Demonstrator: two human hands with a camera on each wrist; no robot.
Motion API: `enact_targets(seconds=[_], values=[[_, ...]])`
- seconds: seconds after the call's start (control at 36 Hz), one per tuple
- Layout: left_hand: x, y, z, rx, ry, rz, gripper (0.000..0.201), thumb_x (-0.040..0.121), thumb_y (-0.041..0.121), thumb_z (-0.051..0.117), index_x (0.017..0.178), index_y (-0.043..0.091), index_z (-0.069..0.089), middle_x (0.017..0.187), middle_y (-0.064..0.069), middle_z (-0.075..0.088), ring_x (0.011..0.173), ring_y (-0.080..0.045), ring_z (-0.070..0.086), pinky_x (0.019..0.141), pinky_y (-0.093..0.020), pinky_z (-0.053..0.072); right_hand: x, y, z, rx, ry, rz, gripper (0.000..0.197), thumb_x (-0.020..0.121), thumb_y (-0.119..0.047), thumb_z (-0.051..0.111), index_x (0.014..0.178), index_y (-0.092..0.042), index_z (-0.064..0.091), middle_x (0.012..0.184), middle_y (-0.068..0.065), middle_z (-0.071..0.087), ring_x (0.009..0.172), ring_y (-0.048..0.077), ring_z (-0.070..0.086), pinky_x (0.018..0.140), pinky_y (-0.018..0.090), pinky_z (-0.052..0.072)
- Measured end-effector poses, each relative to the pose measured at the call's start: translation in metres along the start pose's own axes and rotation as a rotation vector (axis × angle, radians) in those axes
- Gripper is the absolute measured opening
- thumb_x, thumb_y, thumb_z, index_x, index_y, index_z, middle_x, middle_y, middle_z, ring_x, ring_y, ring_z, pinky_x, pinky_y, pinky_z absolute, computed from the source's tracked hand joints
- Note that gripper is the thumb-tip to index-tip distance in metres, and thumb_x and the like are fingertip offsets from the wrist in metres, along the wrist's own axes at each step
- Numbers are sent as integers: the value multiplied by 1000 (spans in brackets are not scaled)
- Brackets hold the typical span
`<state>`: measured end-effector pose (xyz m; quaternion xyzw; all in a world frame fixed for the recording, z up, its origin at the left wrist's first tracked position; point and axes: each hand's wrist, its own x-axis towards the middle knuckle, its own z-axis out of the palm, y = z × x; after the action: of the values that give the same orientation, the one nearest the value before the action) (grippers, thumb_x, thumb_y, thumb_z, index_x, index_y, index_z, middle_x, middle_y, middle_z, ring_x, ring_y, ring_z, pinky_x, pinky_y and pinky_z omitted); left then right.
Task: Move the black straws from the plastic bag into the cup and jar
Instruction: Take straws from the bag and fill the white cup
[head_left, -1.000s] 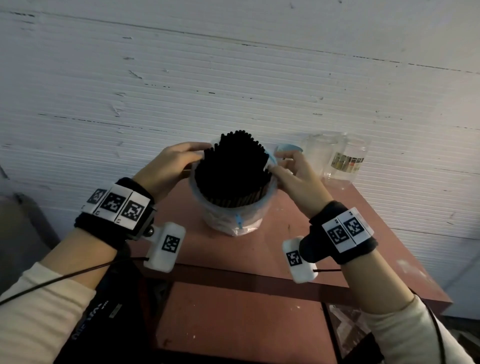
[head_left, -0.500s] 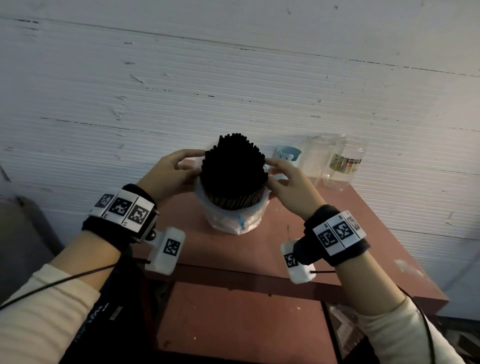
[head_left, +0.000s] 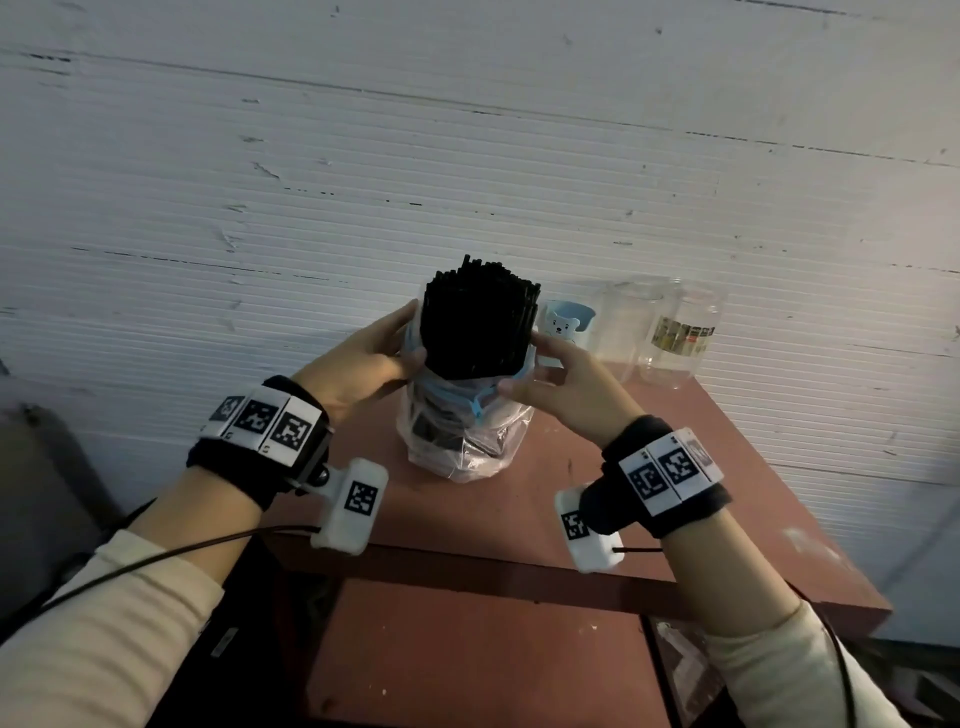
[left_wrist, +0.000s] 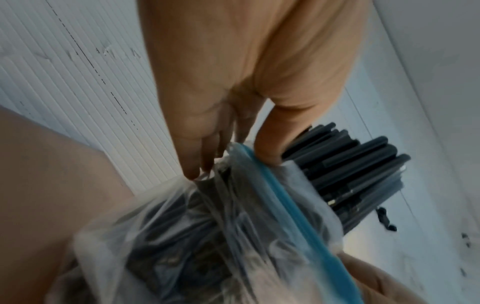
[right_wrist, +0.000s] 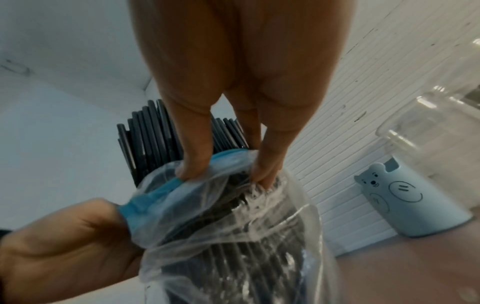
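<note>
A thick bundle of black straws (head_left: 478, 317) (left_wrist: 358, 174) (right_wrist: 150, 139) stands upright in a clear plastic bag (head_left: 462, 441) (left_wrist: 207, 236) (right_wrist: 233, 236) with a blue zip rim, on the red-brown table (head_left: 675, 493). The bag is rolled down, so the upper half of the straws sticks out. My left hand (head_left: 408, 338) (left_wrist: 231, 164) pinches the rim on the left, thumb inside. On the right, my right hand (head_left: 522, 364) (right_wrist: 228, 174) pinches the rim too. A light blue bear cup (head_left: 566, 325) (right_wrist: 405, 201) and a clear labelled jar (head_left: 680, 338) (right_wrist: 436, 127) stand behind the bag, to its right.
A second clear container (head_left: 623, 322) stands between the cup and the labelled jar. A white ribbed wall runs just behind the table. The table's front edge lies under my wrists, with a lower red-brown shelf (head_left: 467, 649) below it.
Both hands have pushed the bag's rim further down the bundle, so more of the straws shows above it. The bear cup is now uncovered beside my right hand.
</note>
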<state>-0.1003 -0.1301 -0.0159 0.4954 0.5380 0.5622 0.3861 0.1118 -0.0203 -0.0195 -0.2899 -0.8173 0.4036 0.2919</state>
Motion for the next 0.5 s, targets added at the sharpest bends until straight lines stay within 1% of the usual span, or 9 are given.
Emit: enact_targets(seconds=[0.03, 0.08, 0.14, 0.22, 0.28, 0.31, 0.36, 0.42, 0.5], values=[[0, -1, 0, 31, 0, -5, 67, 95, -7, 48, 151, 25, 32, 143, 3, 52, 126, -9, 53, 96, -24, 48, 2, 3, 2, -52, -5, 8, 84, 77, -32, 79, 147, -16, 37, 125, -8, 62, 107, 10, 64, 97, 33, 51], [0, -5, 2, 58, 21, -9, 69, 94, -8, 50, 152, 24, 29, 145, 1, 50, 132, -14, 48, 100, -29, 45, 3, 6, 4, -114, -15, 26, 79, 78, -31, 78, 145, -16, 39, 126, -7, 61, 103, 8, 64, 88, 22, 52], [0, -6, 3, 39, 44, -12, 69, 93, -7, 51, 151, 24, 31, 142, 2, 52, 129, -13, 51, 95, -24, 48, 3, 7, 3, -135, -40, 23, 78, 79, -32, 77, 145, -16, 40, 132, -5, 58, 108, 9, 63, 83, 16, 50], [0, -7, 2, 12, 29, 1, 67, 93, -7, 52, 150, 24, 34, 135, 5, 56, 111, -2, 58, 83, -14, 53, -2, 4, -7, -178, -36, 51, 104, 68, -53, 77, 151, -18, 25, 153, -2, 33, 137, 16, 38, 106, 32, 40], [-1, -7, 1, 21, 21, 14, 66, 93, -8, 52, 149, 22, 33, 131, 6, 55, 106, 2, 58, 81, -12, 53, -7, -5, -11, -152, 20, 24, 127, 56, -71, 70, 154, -20, 8, 161, -3, 10, 147, 16, 15, 118, 43, 26], [0, -7, 1, 31, 20, 19, 66, 92, -8, 52, 149, 21, 33, 132, 5, 55, 107, 1, 58, 80, -12, 53, -9, -11, -13, -123, 65, -27, 129, 56, -76, 67, 154, -21, 3, 162, -4, 3, 148, 14, 7, 119, 45, 21], [3, -8, 2, 45, 30, 30, 67, 91, -9, 53, 149, 17, 32, 140, -1, 52, 116, -9, 57, 82, -13, 53, -11, -25, -13, -113, 169, -155, 119, 66, -74, 61, 154, -20, 1, 162, -5, 0, 148, 10, 2, 121, 42, 15], [6, -10, 4, 18, 53, 46, 70, 90, -10, 55, 151, 16, 31, 143, -7, 51, 121, -15, 55, 84, -14, 53, -12, -39, -12, -174, 231, -267, 102, 77, -67, 53, 154, -19, 7, 162, -4, 6, 148, 7, 5, 121, 33, 13], [10, -10, 8, -15, 75, 37, 76, 89, -7, 60, 152, 21, 27, 145, -6, 50, 123, -12, 54, 93, -20, 50, -11, -58, -6, -304, 202, -344, 83, 88, -60, 48, 154, -24, 14, 160, -7, 17, 148, 7, 5, 118, 29, 11]])
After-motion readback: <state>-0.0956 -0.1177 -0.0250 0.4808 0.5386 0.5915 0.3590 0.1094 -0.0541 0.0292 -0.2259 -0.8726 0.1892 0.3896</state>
